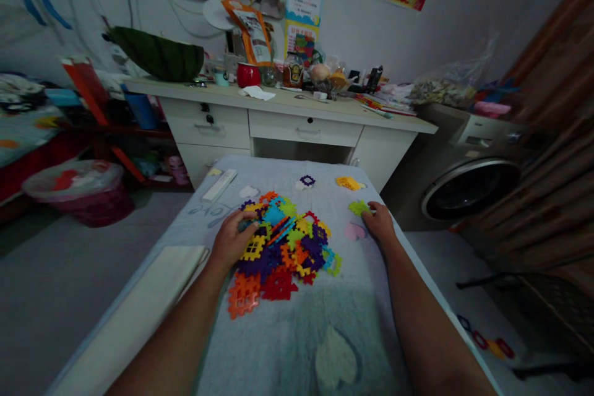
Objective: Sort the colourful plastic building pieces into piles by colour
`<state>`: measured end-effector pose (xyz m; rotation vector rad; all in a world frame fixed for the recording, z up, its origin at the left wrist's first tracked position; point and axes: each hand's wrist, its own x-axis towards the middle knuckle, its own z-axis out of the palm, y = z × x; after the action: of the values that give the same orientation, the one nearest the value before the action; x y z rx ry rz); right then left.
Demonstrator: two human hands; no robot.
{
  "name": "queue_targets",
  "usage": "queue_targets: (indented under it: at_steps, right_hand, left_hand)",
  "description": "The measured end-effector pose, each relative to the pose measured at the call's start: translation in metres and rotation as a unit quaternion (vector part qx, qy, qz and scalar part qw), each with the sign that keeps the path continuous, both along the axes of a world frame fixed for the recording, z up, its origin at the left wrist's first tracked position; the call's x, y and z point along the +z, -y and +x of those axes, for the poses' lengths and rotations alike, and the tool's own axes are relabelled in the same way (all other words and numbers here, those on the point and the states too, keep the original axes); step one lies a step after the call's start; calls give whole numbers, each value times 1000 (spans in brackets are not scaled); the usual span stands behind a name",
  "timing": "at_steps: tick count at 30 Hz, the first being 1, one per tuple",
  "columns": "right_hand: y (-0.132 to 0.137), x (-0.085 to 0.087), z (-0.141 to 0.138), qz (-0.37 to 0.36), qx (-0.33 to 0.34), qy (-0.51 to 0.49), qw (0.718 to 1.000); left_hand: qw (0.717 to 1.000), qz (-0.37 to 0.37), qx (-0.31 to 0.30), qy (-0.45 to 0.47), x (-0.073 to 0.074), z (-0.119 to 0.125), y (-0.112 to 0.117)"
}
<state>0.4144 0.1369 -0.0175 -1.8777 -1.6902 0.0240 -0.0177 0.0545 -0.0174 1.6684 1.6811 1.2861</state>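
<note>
A heap of colourful plastic interlocking building pieces with toothed edges lies on the cloth-covered table. At the heap's left side rests my left hand, its thumb and fingers apart and touching the pieces. A yellow window-shaped piece lies just under that hand. Over to the right, my right hand pinches the edge of a lime-green toothed piece at the tabletop. Beyond it sit yellow pieces, and a dark purple square piece lies apart at the far middle.
A white remote-like bar lies at the table's far left. Folded pale cloth runs along the left edge. Behind stands a white desk carrying jars and half a watermelon. A washing machine is at right, a pink bin at left.
</note>
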Motion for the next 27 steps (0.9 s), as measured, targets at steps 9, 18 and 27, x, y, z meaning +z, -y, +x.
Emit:
queue_targets:
  at_steps: [9, 18, 27]
  right_hand:
    - [0, -5, -2, -6, -14, -23, 1000]
    - [15, 27, -37, -8, 130, -79, 988]
    - [44, 52, -109, -170, 435, -31, 884]
  left_hand:
    - [1000, 5, -2, -4, 2, -1, 1]
    - [1000, -6, 5, 4, 14, 3, 6]
    - [1000, -19, -5, 12, 11, 1, 5]
